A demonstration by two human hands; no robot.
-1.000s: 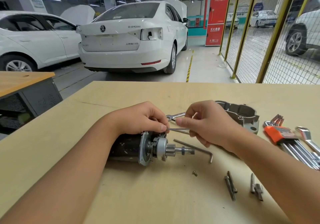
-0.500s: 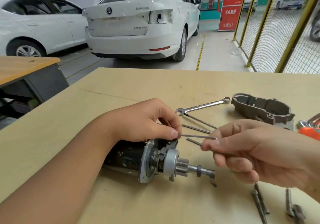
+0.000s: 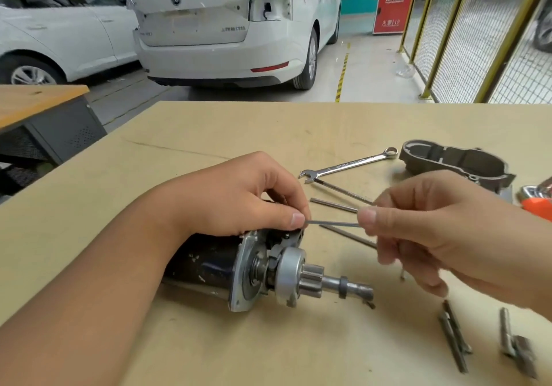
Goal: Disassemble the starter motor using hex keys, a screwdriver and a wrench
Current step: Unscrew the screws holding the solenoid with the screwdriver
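The dark cylindrical starter motor (image 3: pixel 209 261) with its silver flange plate and toothed pinion shaft lies on its side at the centre of the tan wooden counter (image 3: pixel 209 134), shaft pointing towards three o'clock. The left hand (image 3: pixel 236 194) rests over the top of the motor body, thumb and forefinger pinching one end of a thin grey metal rod (image 3: pixel 331 223), probably a slim hex key or a long through-bolt; which one cannot be told. The right hand (image 3: pixel 424 224), at three o'clock of the motor, pinches the rod's other end between thumb and forefinger, so both grips are closed on the same rod, which runs level just above the flange.

Judging from this, the step in hand is working that rod at the top of the flange, either seating it in a fastener or drawing it out of the housing. The next move calls for keeping the rod straight along its axis while the left hand steadies the motor against rolling.

At one o'clock lie a chrome combination wrench (image 3: pixel 349 166) and, beyond it, a grey cast-metal end housing (image 3: pixel 454 163), already off. More thin rods (image 3: pixel 334 205) lie between wrench and motor, and small dark steel parts (image 3: pixel 454 335) sit at five o'clock.
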